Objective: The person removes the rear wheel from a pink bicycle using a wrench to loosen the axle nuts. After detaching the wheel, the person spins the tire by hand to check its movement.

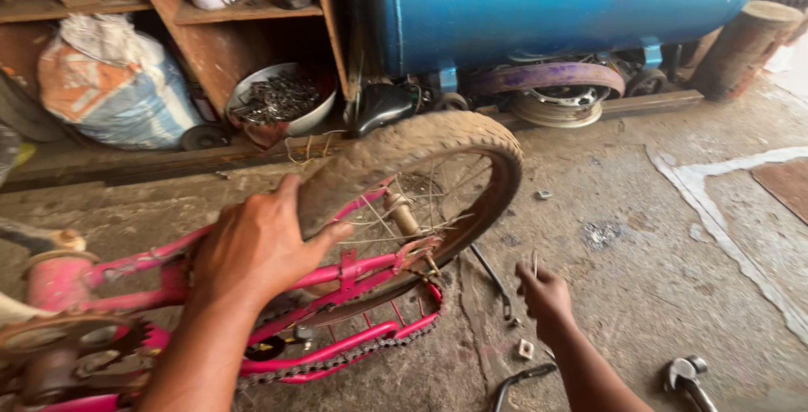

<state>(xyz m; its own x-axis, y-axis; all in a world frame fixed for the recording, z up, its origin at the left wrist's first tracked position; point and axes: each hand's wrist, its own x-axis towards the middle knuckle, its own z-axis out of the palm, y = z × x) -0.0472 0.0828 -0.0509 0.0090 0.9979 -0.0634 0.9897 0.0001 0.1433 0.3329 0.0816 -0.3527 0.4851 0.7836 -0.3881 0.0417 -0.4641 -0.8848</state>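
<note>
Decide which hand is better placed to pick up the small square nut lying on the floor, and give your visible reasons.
Probably the right hand: it hovers just above the square nut, though it already pinches a thin pin. The left hand is spread over the dusty tyre, steadying the pink bicycle frame.

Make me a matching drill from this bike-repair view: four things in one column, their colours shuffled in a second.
1. bike frame
2. big tank
3. tyre under the left hand
4. bowl of metal bits

a. blue
b. dusty brown
c. pink
d. white

Pairs: 1-c, 2-a, 3-b, 4-d
</note>
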